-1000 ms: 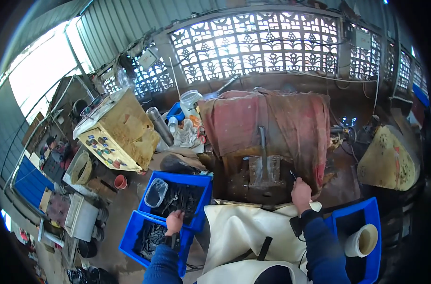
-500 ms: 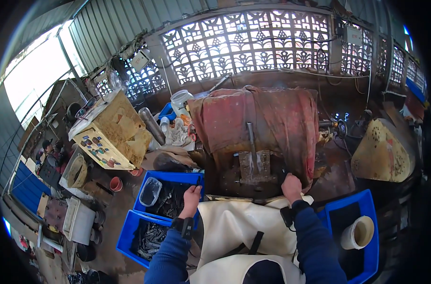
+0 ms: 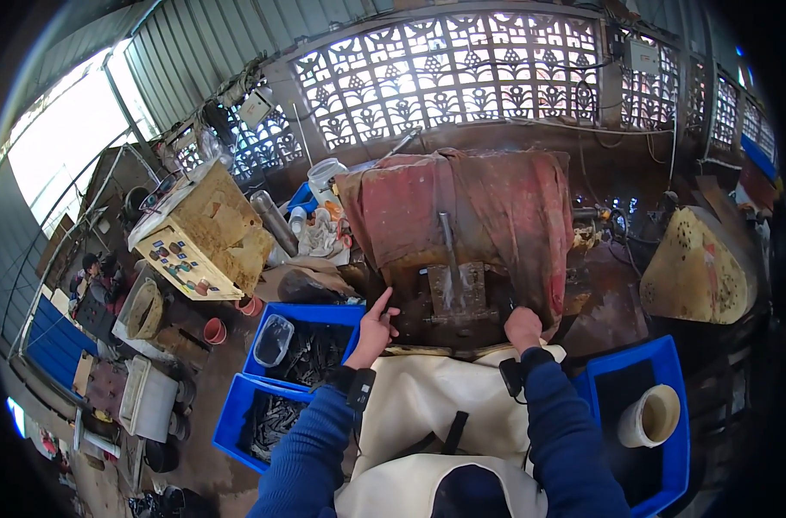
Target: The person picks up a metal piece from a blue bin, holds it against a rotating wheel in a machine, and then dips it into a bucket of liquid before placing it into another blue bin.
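Daylight came in at the far left, where a person (image 3: 89,272) sat low beside a yellowish control box (image 3: 205,235) with coloured buttons, tilted on its stand. Below it stood a small orange cup (image 3: 214,330) on the floor. Next came two blue crates: the upper crate (image 3: 309,312) held dark metal pieces and a clear plastic tub (image 3: 274,338), and the lower crate (image 3: 237,414) held more dark scrap.

The left hand (image 3: 374,330) hovered at the upper crate's right edge, fingers loosely spread and the forefinger stretched up toward the rusty press machine (image 3: 449,298); it gripped nothing that could be seen. A reddish stained cloth (image 3: 462,207) hung over the top of that machine, and a metal rod ran down its middle.

A cream apron (image 3: 427,393) lay over the person's lap, just below the machine. The right hand (image 3: 522,326) rested against the machine's lower right side under the cloth's hem; its fingers were curled away from view, so whether it gripped something could not be told.

Farther right, another blue crate (image 3: 669,380) held a pale roll (image 3: 654,416), and a yellow perforated cone (image 3: 695,272) leaned beyond it.
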A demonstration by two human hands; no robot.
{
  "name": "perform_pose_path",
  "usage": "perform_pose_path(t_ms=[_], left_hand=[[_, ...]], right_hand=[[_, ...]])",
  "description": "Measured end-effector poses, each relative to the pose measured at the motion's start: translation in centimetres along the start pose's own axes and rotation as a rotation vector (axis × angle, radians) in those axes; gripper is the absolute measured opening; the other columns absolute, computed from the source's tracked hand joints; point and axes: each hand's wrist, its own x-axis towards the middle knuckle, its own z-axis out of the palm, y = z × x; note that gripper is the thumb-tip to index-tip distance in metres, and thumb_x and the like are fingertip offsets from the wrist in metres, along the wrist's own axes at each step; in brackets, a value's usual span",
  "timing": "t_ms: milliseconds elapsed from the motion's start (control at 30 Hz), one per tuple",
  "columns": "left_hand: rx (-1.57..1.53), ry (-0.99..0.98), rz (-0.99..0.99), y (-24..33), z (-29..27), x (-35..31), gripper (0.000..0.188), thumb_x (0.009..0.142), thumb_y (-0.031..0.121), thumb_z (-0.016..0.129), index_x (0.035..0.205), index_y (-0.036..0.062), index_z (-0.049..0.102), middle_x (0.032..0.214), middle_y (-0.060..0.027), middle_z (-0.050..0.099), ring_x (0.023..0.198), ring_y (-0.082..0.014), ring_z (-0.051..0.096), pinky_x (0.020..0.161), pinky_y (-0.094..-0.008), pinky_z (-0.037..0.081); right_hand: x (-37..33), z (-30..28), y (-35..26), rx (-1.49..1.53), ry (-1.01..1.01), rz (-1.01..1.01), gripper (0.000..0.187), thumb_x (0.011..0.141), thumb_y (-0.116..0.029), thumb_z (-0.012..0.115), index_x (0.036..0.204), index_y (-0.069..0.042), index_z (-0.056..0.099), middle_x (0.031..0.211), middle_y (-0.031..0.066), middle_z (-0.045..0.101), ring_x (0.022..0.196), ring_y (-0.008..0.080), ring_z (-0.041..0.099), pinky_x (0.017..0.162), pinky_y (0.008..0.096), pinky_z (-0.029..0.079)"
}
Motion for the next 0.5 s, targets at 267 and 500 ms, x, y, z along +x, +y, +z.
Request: perform_pose_path(t_ms=[267,500], left_hand=[[0.404,0.108,0.437,-5.0,0.6,3.6,0.039,0.080,-0.010,0.049,0.107,0.0087,0.069,0.099,-0.0115,0.067,0.087,-0.0265,0.066,0.073,-0.0349,0.053],[0.617,0.092,0.408,-7.1,1.8,4.5,0.033,0.078,-0.004,0.051,0.102,0.0097,0.070,0.099,-0.0121,0.067,0.096,-0.0332,0.064,0.082,-0.0397,0.052]], right_hand=[[-0.1,-0.5,-0.5,-0.023,-0.023,0.012,0.023,0.086,-0.013,0.053,0.093,-0.004,0.073,0.100,0.0208,0.070,0.098,0.0362,0.068,0.084,0.0430,0.055],[-0.5,-0.6,-1.2,-0.090,-0.047,0.025,0.023,0.085,-0.012,0.054,0.096,-0.004,0.073,0.104,0.0201,0.069,0.100,0.0361,0.067,0.086,0.0430,0.054]])
